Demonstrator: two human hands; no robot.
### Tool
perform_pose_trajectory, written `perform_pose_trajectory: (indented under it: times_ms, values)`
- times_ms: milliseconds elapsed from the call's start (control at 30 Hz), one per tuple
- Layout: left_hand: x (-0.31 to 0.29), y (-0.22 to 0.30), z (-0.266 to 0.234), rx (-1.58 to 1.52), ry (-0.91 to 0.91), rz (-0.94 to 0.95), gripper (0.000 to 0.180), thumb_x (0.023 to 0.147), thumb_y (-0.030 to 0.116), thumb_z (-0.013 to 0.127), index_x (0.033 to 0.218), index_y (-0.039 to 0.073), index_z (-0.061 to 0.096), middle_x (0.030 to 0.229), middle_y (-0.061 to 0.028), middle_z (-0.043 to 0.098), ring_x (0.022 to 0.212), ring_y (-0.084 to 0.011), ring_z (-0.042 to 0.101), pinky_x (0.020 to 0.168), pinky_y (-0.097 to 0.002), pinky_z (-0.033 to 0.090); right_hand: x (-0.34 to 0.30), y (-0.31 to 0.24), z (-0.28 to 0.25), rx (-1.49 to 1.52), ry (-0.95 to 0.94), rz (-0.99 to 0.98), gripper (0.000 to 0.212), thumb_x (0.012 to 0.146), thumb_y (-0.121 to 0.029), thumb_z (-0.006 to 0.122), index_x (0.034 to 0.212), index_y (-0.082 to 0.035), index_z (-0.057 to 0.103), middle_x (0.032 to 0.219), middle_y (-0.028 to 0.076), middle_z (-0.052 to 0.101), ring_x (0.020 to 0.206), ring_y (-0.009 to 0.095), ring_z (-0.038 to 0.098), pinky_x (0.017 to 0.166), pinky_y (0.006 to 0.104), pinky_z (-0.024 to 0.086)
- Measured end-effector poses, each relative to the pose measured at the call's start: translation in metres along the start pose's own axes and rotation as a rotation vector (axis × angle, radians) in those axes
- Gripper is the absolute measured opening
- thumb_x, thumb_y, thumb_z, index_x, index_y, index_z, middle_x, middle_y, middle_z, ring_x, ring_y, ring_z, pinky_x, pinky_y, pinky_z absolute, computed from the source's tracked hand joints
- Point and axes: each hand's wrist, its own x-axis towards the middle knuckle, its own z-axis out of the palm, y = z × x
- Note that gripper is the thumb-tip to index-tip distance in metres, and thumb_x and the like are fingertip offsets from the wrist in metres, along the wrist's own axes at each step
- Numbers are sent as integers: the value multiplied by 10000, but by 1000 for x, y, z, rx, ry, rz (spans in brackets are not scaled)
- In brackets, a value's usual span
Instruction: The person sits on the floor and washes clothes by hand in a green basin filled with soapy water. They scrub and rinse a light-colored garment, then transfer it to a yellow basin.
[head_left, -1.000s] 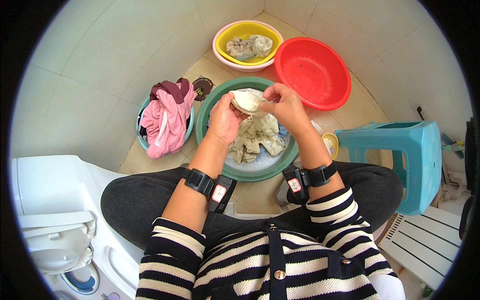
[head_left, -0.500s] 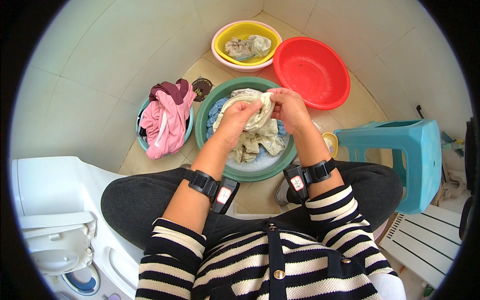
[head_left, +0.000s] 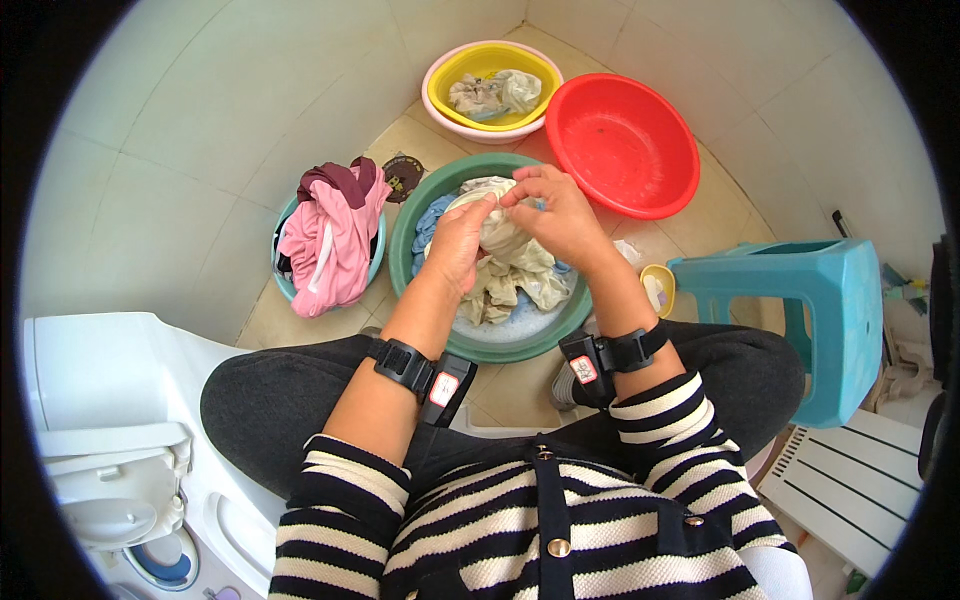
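A cream garment (head_left: 508, 240), wet and bunched, is raised over a green basin (head_left: 402, 245), its lower folds trailing into sudsy water. My left hand (head_left: 462, 242) is closed on its left side, thumb on top. Curled over the upper edge, my right hand (head_left: 560, 212) pinches the fabric close to my left thumb; its fingertips partly hide the cloth there. Blue cloth (head_left: 432, 222) lies in the basin beneath the cream one. A black strapped device sits on each forearm.
Left of the basin, a light blue tub (head_left: 381, 250) holds pink and maroon clothes (head_left: 335, 240). Behind stand a yellow basin (head_left: 440, 92) with pale cloth and a red basin (head_left: 620, 140). At right are a small yellow scoop (head_left: 668, 283) and a turquoise stool (head_left: 845, 330). A toilet (head_left: 110, 370) is at left.
My right hand has shifted slightly left and up along the cream garment, toward my left thumb. My left hand has moved a little left and down. The raised fold between them looks more gathered.
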Motion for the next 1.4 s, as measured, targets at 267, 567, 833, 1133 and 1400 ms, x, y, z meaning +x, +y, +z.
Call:
perform_pose_trajectory:
  times_ms: [267, 567, 833, 1133, 1400]
  values:
    - [4, -5, -1, -338, -154, 54, 302, 962, 267, 499, 1134, 31, 577, 1068, -76, 638, 963, -185, 618, 833, -354, 498, -7, 9, 2, -35, -50, 102, 220, 700, -179, 714, 893, -74, 716, 994, 143, 632, 945, 314, 602, 853, 381, 474]
    - [-1, 1, 0, 142, 56, 163, 426, 929, 381, 560, 1221, 72, 532, 1150, -41, 585, 1038, -166, 545, 914, -326, 433, 5, -26, -24, 83, 109, 140, 203, 682, -167, 756, 809, -23, 690, 826, 143, 647, 767, 271, 625, 715, 355, 494]
    - [-1, -7, 15, 692, -106, 587, 248, 870, 184, 670, 1061, 31, 636, 1041, -31, 603, 938, -123, 547, 794, -280, 450, 1, -87, -50, -13, 200, 83, 175, 771, -138, 746, 797, 9, 655, 696, 16, 628, 637, 67, 535, 572, 227, 441]
    - [-12, 18, 13, 408, -72, 502, 200, 859, 214, 660, 930, 29, 631, 854, -33, 617, 802, -137, 563, 747, -278, 451, 3, -70, -47, 112, 126, 88, 152, 791, -108, 711, 822, 26, 647, 664, 70, 622, 611, 115, 552, 563, 274, 458]
    - [-16, 30, 11, 78, -218, 144, 221, 890, 231, 619, 987, 32, 611, 897, -66, 645, 786, -155, 625, 733, -343, 548, 1, -43, -33, 464, -149, 119, 219, 799, 52, 629, 1018, 43, 639, 892, 69, 664, 820, 137, 622, 746, 272, 512]
